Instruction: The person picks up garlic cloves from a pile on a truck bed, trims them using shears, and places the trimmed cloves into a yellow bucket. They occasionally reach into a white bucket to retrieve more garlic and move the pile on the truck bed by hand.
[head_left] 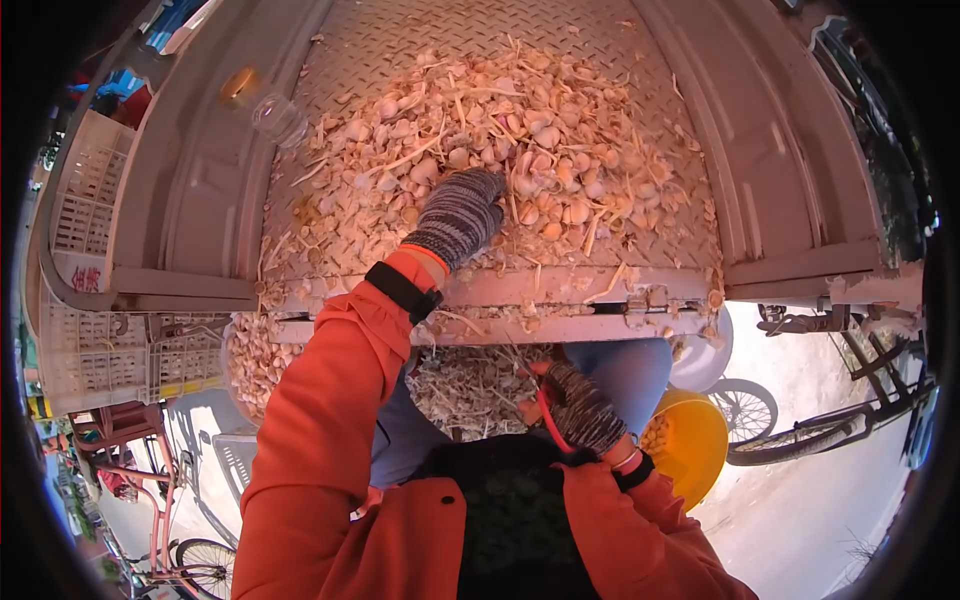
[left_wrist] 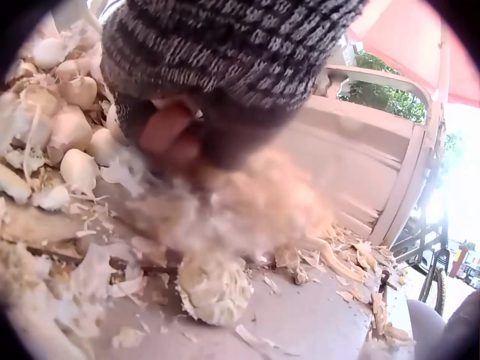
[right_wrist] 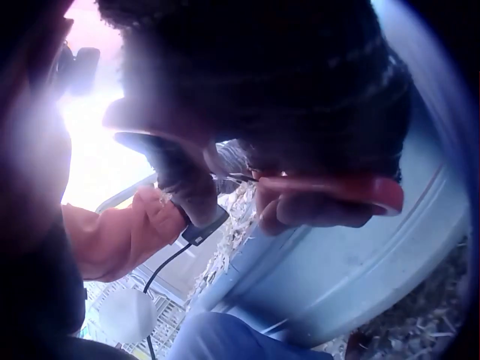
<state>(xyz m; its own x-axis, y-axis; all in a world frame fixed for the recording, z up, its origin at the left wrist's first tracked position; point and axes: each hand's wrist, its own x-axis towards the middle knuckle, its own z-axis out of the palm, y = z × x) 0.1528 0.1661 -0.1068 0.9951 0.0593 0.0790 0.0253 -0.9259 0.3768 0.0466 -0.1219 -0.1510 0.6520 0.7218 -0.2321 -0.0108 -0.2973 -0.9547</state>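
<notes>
The garlic pile [head_left: 560, 170] lay on the truck bed [head_left: 450, 25], a jar [head_left: 278, 115] to its left and the left hand [head_left: 458, 215] at its near edge. Below the bed's edge, the right hand [head_left: 583, 408] held scissors [head_left: 547, 415] beside trimmings [head_left: 465, 385] between the person's legs. A bucket [head_left: 708, 455] stood right; crates [head_left: 92, 195] stood outside the left wall [head_left: 215, 170].

Orange-red sleeves [head_left: 325, 420], black wrist straps [head_left: 398, 288], flecked grey-and-black knit gloves [head_left: 455, 220], the left one orange-edged, blue trousers [head_left: 630, 375]
</notes>
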